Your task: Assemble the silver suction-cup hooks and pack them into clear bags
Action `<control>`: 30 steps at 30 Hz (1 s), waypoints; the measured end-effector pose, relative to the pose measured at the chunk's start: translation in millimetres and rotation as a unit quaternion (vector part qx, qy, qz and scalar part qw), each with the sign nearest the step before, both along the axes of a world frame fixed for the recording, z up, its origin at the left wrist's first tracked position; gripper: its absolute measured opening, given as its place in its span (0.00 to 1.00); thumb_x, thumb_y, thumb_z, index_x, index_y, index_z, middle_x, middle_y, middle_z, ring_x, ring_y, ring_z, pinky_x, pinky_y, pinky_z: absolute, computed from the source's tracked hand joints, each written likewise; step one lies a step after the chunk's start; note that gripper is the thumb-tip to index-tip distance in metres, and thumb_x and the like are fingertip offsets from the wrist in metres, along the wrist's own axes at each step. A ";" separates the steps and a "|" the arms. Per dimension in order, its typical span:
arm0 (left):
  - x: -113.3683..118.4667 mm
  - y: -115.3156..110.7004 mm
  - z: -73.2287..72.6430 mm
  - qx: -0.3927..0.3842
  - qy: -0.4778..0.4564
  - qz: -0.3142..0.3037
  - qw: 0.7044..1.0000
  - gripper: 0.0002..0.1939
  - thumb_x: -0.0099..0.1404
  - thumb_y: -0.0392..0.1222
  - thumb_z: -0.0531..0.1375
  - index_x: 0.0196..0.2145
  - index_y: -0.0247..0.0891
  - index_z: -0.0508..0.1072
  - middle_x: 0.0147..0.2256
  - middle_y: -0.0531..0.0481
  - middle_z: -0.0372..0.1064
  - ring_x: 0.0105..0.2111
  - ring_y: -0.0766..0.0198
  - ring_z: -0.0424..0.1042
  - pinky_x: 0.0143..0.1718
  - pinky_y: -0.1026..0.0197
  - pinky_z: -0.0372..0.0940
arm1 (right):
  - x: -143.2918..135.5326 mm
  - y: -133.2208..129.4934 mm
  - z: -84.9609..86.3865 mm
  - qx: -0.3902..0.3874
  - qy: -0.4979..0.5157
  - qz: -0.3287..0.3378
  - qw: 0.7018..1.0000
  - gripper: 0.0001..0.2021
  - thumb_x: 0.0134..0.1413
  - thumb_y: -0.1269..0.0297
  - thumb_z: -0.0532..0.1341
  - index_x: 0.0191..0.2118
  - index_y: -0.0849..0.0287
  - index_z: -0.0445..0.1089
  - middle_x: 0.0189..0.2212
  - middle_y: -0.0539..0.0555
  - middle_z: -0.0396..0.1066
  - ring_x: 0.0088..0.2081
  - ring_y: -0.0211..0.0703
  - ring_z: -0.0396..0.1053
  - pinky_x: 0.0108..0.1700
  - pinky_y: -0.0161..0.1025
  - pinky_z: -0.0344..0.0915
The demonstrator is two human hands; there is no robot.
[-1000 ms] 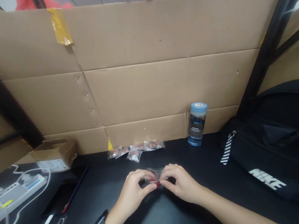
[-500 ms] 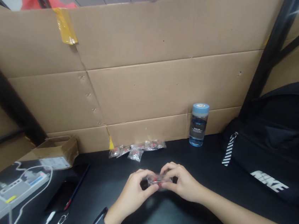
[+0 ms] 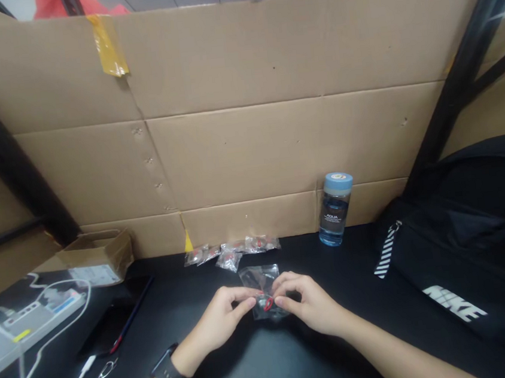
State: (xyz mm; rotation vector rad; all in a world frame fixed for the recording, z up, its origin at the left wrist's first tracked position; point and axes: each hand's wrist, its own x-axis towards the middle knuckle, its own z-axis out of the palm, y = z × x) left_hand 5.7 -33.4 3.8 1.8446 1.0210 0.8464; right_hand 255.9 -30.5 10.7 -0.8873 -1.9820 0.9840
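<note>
A small clear plastic bag [image 3: 258, 277] lies spread out between my hands, over the black tabletop. At its lower part shows a small red and silvery item [image 3: 268, 303]; its kind is too small to make out. My left hand [image 3: 227, 316], with a dark watch [image 3: 171, 375] on the wrist, pinches the left side of the bag and item between thumb and fingers. From the right, my right hand [image 3: 308, 304] pinches the other side, close to the red part. Fingertips partly cover the item.
Several similar bagged items [image 3: 232, 252] lie along the cardboard wall [image 3: 240, 154]. A blue-capped water bottle [image 3: 336, 210] stands right of them, and a black backpack [image 3: 474, 238] fills the right. To the left are a power strip [image 3: 27, 327], phone [image 3: 108, 324], keyring [image 3: 104, 370] and small box [image 3: 101, 256].
The bag was bunched up between my fingers; now its film stands spread out flat above them. My fingers have shifted slightly, and the red item shows more clearly.
</note>
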 end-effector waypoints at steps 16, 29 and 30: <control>3.8 1.3 -15.3 -0.029 -0.007 0.031 0.999 0.12 0.54 0.49 0.75 0.29 0.37 0.85 0.31 0.47 0.83 0.33 0.56 0.79 0.39 0.59 0.69 | -0.6 0.0 -5.5 0.008 -0.042 -0.015 0.999 0.07 0.60 0.70 0.67 0.33 0.54 0.83 0.40 0.52 0.79 0.44 0.46 0.74 0.51 0.42 0.66; -0.3 0.5 0.1 0.081 0.142 0.092 0.982 0.05 0.65 0.48 0.69 0.36 0.48 0.85 0.41 0.52 0.83 0.45 0.54 0.77 0.54 0.53 0.58 | -3.6 -2.3 -0.8 0.010 -0.126 -0.015 0.992 0.05 0.61 0.68 0.68 0.35 0.50 0.82 0.40 0.49 0.79 0.46 0.47 0.73 0.54 0.46 0.58; -1.6 0.6 1.2 0.092 0.160 0.087 0.979 0.05 0.66 0.49 0.68 0.37 0.50 0.85 0.42 0.52 0.83 0.46 0.54 0.77 0.54 0.52 0.56 | -2.6 -1.2 -1.3 0.014 -0.133 -0.016 0.991 0.05 0.60 0.68 0.68 0.35 0.51 0.82 0.40 0.49 0.79 0.46 0.47 0.73 0.55 0.47 0.57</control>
